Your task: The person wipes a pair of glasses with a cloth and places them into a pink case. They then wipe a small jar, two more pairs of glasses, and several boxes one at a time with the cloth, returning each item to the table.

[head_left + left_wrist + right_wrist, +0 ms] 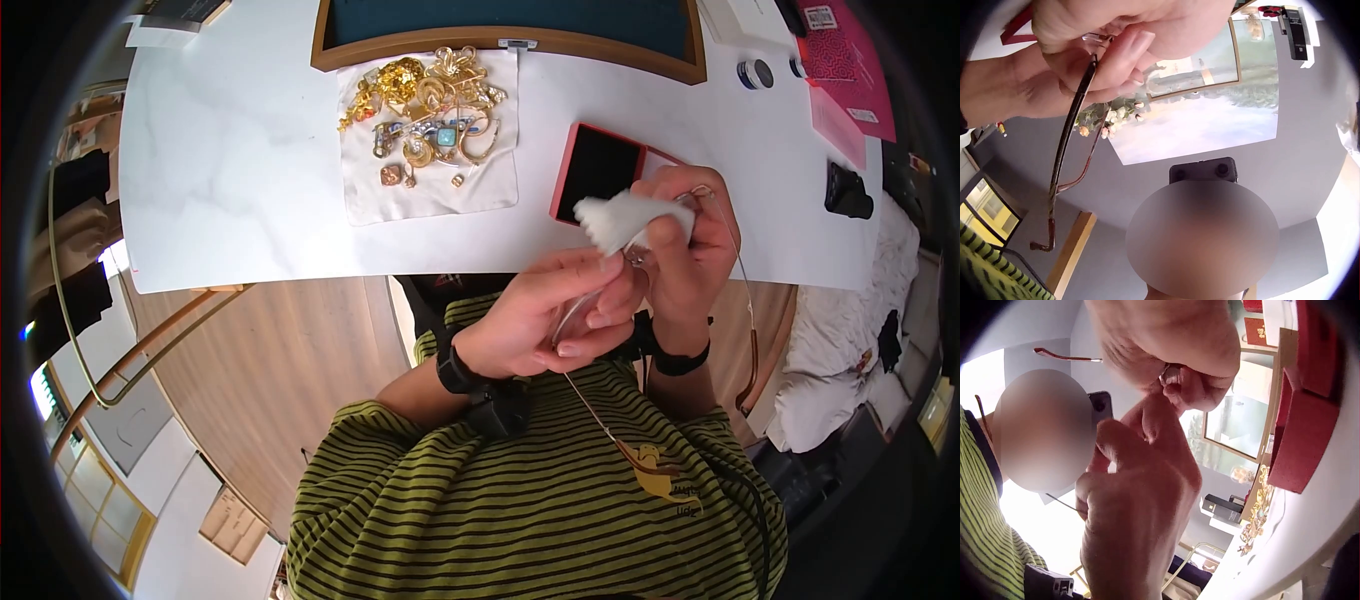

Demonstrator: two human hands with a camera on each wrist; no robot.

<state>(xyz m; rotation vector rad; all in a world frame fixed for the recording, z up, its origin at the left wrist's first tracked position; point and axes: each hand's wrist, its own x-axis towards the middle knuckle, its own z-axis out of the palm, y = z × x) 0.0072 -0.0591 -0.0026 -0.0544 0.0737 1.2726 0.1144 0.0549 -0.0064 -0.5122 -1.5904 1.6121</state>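
Observation:
Between both hands, in front of the chest, is a pair of eyeglasses (754, 355) with thin metal temples and brown tips. My left hand (540, 310) pinches the frame near one lens, a temple hanging down past the fingers. With thumb and fingers, my right hand (697, 255) holds a white cloth (618, 218) against the glasses, its loose end sticking out leftward. The lenses are mostly hidden by fingers and cloth. In the left wrist view the temples (1071, 128) hang below the fingers.
Beyond the hands lies an open red box (600, 175) with black lining. Gold jewelry (420, 85) is heaped on a white cloth mat (430, 205). A wooden-framed tray (420, 48) borders the back of the white table (240, 180). A black pouch (848, 190) rests at the right.

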